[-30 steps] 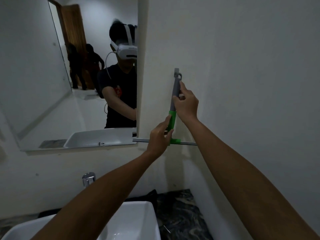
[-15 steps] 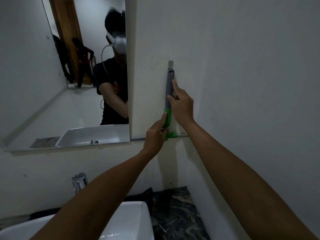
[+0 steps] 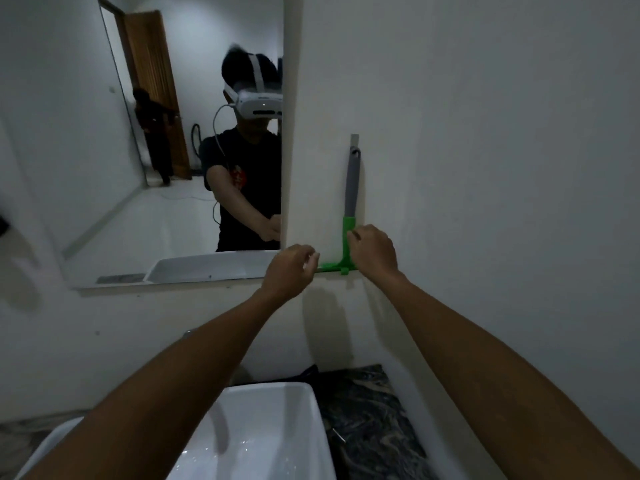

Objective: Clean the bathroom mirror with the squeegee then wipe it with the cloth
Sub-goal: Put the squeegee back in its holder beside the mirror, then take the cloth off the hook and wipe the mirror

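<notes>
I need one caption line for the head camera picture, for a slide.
Squeegee hangs on the wall beside the bathroom mirror; left hand and right hand hover at its green base above the sink.

I've got bare wall (image 3: pixel 485 168) open to the right of the squeegee (image 3: pixel 350 202) hanging there. My right hand (image 3: pixel 374 252) crowds its green neck, my left hand (image 3: pixel 289 271) blocks the blade's left end, and the mirror (image 3: pixel 156 150) edge hems that side.
</notes>
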